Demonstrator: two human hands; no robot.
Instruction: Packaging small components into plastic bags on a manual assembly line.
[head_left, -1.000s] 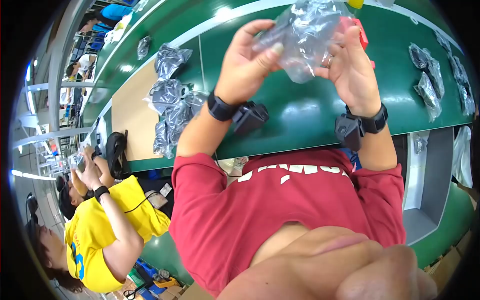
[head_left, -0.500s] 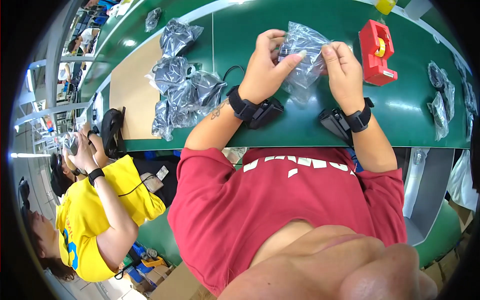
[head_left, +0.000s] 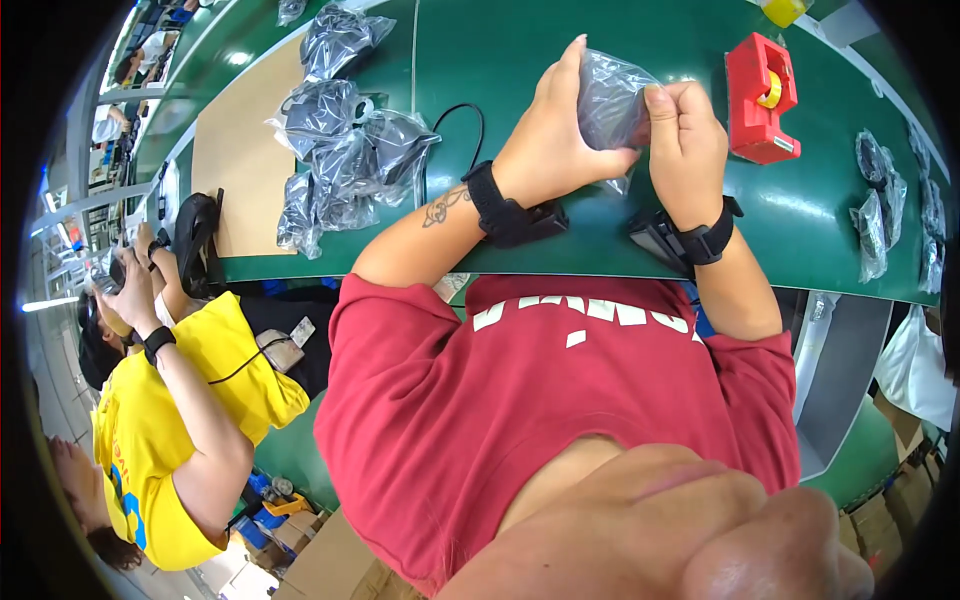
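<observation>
Both of my hands grip one clear plastic bag (head_left: 608,100) with a dark item inside, just above the green table (head_left: 500,60). My left hand (head_left: 550,140) closes around the bag's left side and underside. Pinching the bag's right top edge with closed fingers is my right hand (head_left: 685,140). Each wrist wears a black strap with a small black device. A red tape dispenser (head_left: 762,98) stands right of my right hand.
A pile of several bagged dark items (head_left: 345,150) lies left of my left arm, with a black cable (head_left: 455,125) beside it. More small bags (head_left: 880,200) lie at the right edge. A person in a yellow shirt (head_left: 160,420) sits at my left.
My hands have brought the bag down from high in front of me to just above the table. The bag looks more bunched up than before.
</observation>
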